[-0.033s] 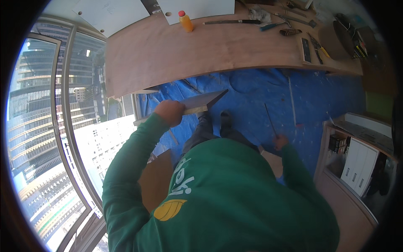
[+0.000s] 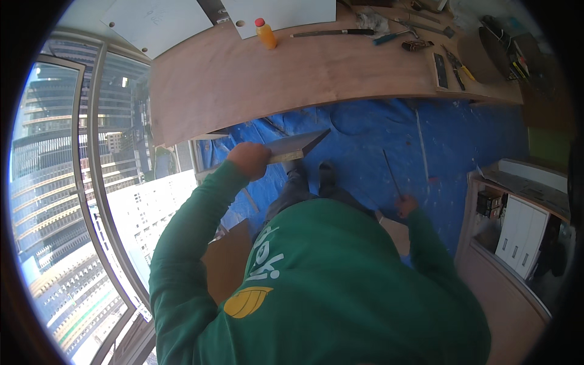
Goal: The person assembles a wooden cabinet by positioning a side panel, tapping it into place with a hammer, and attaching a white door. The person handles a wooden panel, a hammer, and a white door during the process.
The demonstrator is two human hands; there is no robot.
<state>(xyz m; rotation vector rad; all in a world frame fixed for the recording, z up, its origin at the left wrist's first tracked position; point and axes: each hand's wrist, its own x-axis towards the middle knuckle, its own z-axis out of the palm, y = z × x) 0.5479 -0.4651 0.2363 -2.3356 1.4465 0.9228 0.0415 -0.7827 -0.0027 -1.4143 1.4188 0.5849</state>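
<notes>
My left hand (image 2: pixel 250 161) is closed around the edge of a wooden board (image 2: pixel 295 144), which is held up off the floor with its grey face tilted and its pale cut edge showing. Down at my right side, my right hand (image 2: pixel 406 207) grips one end of a long, thin dark rod-like tool (image 2: pixel 391 172). It points away from me over the blue sheet; its exact kind is too small to tell. Board and tool are well apart.
Blue sheeting (image 2: pixel 371 128) covers the floor around my feet. Ahead runs a wooden worktop (image 2: pixel 292 76) bearing an orange bottle (image 2: pixel 265 34), a hammer (image 2: pixel 394 36) and pliers (image 2: pixel 454 67). Windows (image 2: pixel 115 152) stand at left, a low cabinet (image 2: pixel 517 234) at right.
The whole view has shifted very slightly. Both hands keep their hold on the board and the thin tool.
</notes>
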